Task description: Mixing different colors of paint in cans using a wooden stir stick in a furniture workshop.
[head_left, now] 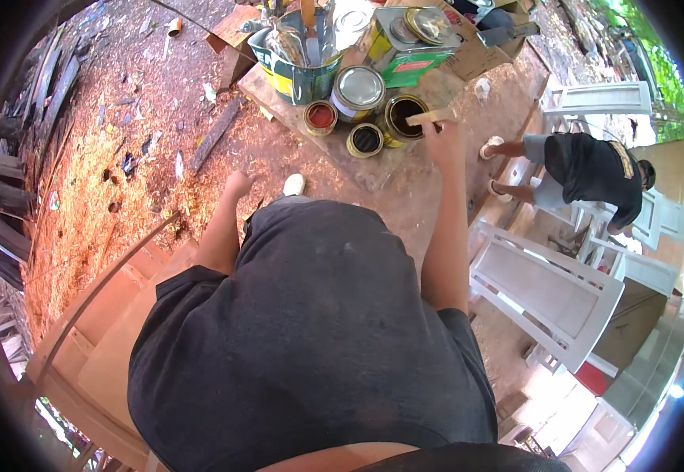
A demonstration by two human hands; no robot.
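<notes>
My right hand (443, 143) is closed round a flat, pale piece that looks like a wooden stick (419, 119). Its tip reaches over an open can of dark liquid (406, 116). In front of that can stands a smaller can with dark contents (366, 139). To the left are a small can with red contents (321, 117) and a larger can with a whitish lid (359, 88). My left hand (239, 184) hangs low at my left side, its fingers curled, with nothing visible in it.
Behind the cans stand a dark green bucket (301, 82) of tools and a green-and-white tin (414, 67). Another person (594, 177) bends over white panelled pieces (550, 291) at the right. A wooden furniture piece (106, 346) is at my left. A plank (218, 134) lies among shavings.
</notes>
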